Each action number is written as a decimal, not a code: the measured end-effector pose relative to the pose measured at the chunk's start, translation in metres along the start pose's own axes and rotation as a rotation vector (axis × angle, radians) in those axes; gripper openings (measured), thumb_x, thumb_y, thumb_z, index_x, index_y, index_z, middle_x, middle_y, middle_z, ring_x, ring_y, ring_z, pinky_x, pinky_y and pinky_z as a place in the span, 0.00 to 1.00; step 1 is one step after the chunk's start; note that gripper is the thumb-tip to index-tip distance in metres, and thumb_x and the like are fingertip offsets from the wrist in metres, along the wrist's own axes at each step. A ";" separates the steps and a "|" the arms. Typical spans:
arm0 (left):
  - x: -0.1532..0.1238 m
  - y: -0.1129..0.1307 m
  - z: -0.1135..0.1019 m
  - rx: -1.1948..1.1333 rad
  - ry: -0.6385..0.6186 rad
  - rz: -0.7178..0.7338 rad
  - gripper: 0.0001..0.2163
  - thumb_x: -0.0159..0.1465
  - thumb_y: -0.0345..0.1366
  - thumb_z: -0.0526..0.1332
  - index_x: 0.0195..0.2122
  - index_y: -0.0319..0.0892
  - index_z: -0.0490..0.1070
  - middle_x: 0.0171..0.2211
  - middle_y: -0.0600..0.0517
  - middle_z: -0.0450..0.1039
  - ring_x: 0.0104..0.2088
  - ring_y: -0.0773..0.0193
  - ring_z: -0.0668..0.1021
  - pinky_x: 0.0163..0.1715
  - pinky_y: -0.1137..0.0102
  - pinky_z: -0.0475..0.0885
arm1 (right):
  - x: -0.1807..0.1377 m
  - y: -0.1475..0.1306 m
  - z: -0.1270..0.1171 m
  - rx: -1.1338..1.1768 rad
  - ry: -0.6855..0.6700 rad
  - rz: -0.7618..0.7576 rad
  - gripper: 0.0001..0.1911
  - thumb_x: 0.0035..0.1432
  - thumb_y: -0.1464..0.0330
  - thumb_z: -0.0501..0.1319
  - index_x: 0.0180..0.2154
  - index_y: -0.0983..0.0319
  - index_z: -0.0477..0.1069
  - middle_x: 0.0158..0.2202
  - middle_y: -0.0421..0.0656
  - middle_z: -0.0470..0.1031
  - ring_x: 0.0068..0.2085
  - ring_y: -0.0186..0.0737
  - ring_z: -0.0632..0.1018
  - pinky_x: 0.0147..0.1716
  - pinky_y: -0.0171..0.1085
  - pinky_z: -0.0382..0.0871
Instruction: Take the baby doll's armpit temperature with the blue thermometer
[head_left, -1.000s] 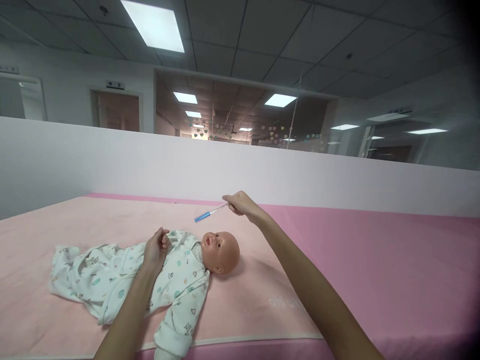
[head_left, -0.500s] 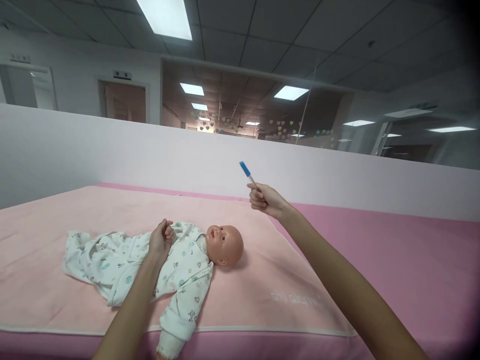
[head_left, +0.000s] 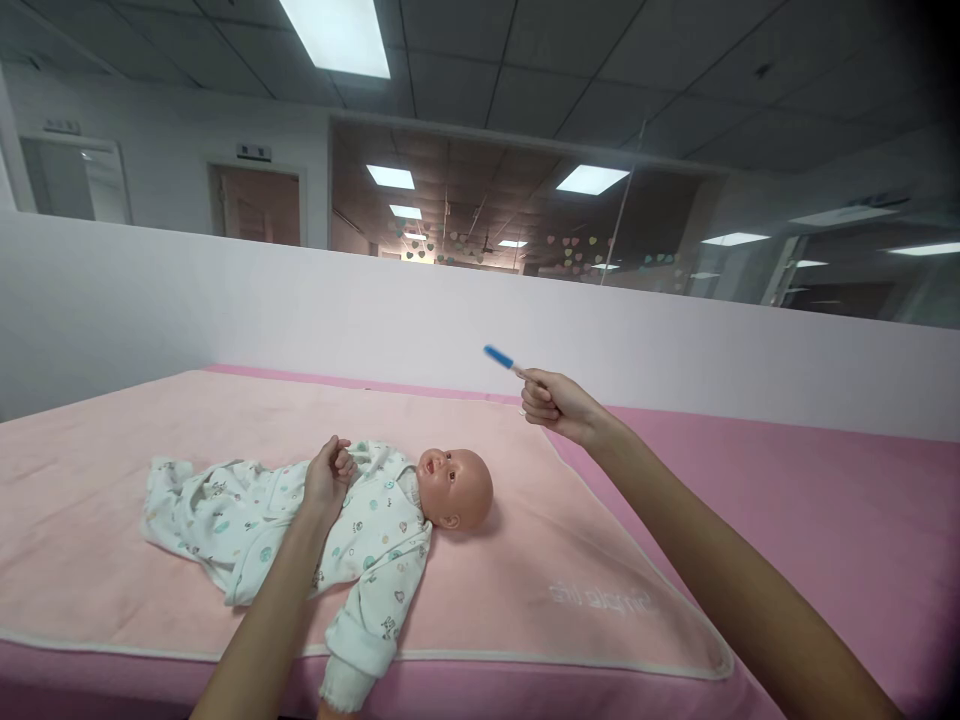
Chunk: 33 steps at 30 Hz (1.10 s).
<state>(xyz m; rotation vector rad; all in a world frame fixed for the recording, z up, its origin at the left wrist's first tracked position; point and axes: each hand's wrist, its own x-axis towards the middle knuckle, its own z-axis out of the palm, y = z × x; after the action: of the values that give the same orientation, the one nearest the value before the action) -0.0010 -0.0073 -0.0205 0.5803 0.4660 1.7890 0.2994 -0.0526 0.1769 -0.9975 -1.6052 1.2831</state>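
Note:
A baby doll (head_left: 455, 487) in a white patterned romper (head_left: 300, 520) lies on its back on a light pink blanket (head_left: 487, 590), head to the right. My left hand (head_left: 327, 473) rests on the doll's chest with its fingers curled, gripping the romper cloth. My right hand (head_left: 555, 404) is raised above and to the right of the doll's head, fingers closed round a thin stick with a blue tip (head_left: 501, 359) that points up and to the left, slightly blurred.
The blanket lies on a darker pink bed surface (head_left: 825, 520). A low white partition wall (head_left: 225, 310) runs behind the bed. Beyond it are a glass-walled room with ceiling lights and a door (head_left: 257, 205).
My right hand swung the blue-tipped stick from pointing left and down over the doll's head up to pointing upward, then tipped it to the left. The left hand stayed on the doll's chest.

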 end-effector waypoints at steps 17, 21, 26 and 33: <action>0.000 0.001 0.000 0.001 0.001 0.001 0.09 0.53 0.38 0.62 0.25 0.38 0.66 0.11 0.62 0.51 0.12 0.78 0.56 0.14 0.79 0.54 | -0.003 -0.013 -0.011 0.005 -0.062 -0.052 0.25 0.57 0.64 0.53 0.13 0.60 0.45 0.11 0.32 0.44 0.14 0.25 0.47 0.14 0.31 0.41; 0.000 0.001 -0.001 -0.021 -0.001 -0.005 0.09 0.53 0.38 0.62 0.25 0.38 0.66 0.11 0.62 0.52 0.12 0.78 0.57 0.14 0.79 0.55 | -0.004 -0.001 0.001 -0.289 0.034 -0.085 0.25 0.55 0.62 0.54 0.12 0.60 0.47 0.11 0.32 0.45 0.14 0.24 0.47 0.15 0.32 0.39; 0.002 0.000 -0.002 -0.025 -0.002 -0.004 0.09 0.53 0.38 0.63 0.26 0.37 0.66 0.11 0.62 0.52 0.12 0.78 0.57 0.14 0.79 0.55 | 0.004 0.018 0.003 -0.401 0.141 -0.035 0.25 0.55 0.61 0.55 0.13 0.61 0.48 0.11 0.31 0.45 0.14 0.22 0.47 0.16 0.30 0.40; 0.002 0.000 -0.002 -0.024 0.004 -0.001 0.09 0.54 0.38 0.63 0.26 0.37 0.66 0.11 0.62 0.52 0.12 0.78 0.57 0.15 0.79 0.55 | 0.009 0.020 0.006 -0.333 0.116 -0.188 0.25 0.55 0.59 0.54 0.14 0.59 0.44 0.13 0.31 0.42 0.15 0.24 0.47 0.15 0.31 0.41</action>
<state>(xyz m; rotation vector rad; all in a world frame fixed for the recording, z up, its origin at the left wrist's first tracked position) -0.0023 -0.0055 -0.0220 0.5595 0.4470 1.7932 0.2925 -0.0425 0.1573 -1.0692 -1.8098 0.8327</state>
